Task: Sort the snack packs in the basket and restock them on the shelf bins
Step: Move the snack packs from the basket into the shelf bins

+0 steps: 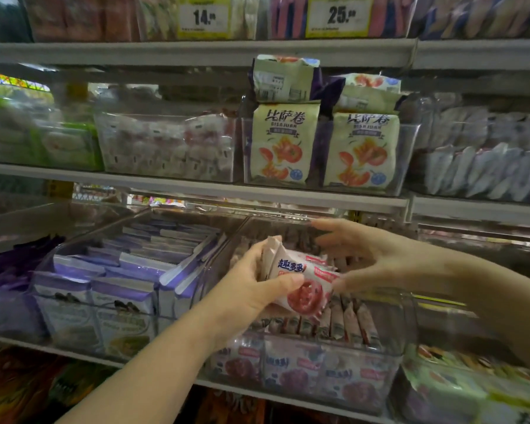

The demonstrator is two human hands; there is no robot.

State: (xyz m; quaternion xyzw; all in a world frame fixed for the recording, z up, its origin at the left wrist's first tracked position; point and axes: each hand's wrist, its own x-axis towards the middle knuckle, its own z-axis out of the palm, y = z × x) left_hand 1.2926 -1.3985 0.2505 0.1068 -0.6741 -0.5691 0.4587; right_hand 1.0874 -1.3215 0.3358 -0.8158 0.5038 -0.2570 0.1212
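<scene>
Both forearms reach in from the bottom corners and meet over the lower shelf. Coming from the lower left, the left hand (248,289) grips a white snack pack (300,280) printed with blue characters and a red round biscuit. Its thumb lies across the pack's front and its fingers curl behind, where the edge of at least one more pack shows against them. From the right, the right hand (371,255) is open, its fingers spread and nearly straight above the pack. Its thumb sits at the pack's right end, though motion blur hides whether the two touch. The held pack is tilted just above a clear bin (409,325) on the lower shelf, and this bin holds rows of matching packs (352,325) standing on edge. More of these show through its front wall. Just to the left, a second clear bin (58,249) is packed with purple-and-white packs (129,270). On the shelf (196,185) above, another bin (410,160) carries cream packs (283,145) with a tomato picture, some more stacked on top of them. Blurred bins of other snacks sit to either side. Along the top edge, two yellow-framed price tags read 14 (204,18) and 25 (338,15).
</scene>
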